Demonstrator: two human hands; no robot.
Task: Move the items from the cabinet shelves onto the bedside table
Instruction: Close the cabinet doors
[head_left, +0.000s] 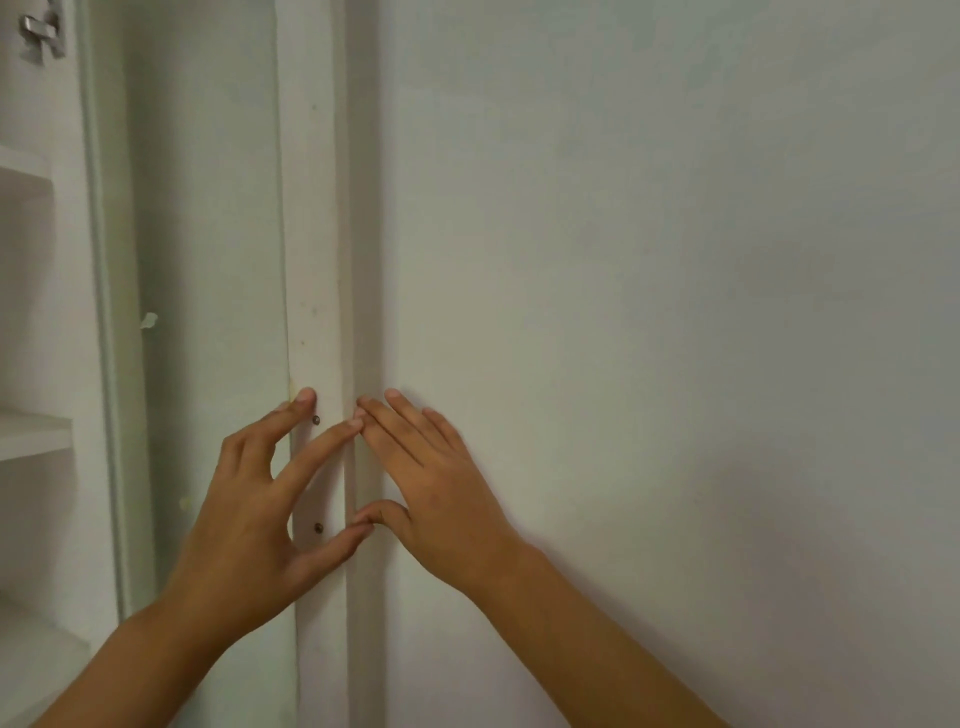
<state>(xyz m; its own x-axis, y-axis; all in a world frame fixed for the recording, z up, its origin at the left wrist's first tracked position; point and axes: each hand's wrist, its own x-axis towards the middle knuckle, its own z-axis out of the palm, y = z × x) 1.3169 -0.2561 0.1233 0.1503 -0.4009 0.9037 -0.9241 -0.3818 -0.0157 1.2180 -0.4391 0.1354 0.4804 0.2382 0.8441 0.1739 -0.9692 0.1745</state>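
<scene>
You see white cabinet shelves (31, 431) at far left, door (208, 312) swung open beside them; no items visible on shelf edges; bedside table out of view

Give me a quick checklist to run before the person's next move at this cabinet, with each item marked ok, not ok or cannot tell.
1. Both hands free: ok. The left hand and the right hand hold nothing, fingers spread.
2. Hands on the doors: ok. Left fingertips rest on the open door's edge; the right hand lies flat on the closed door.
3. Right door open: not ok. It sits shut against the centre strip.
4. Handle to pull: cannot tell. Only two small screws show.
5. Items to move in sight: not ok. The visible shelves at left show none.
6. Bedside table located: cannot tell, out of view.
</scene>
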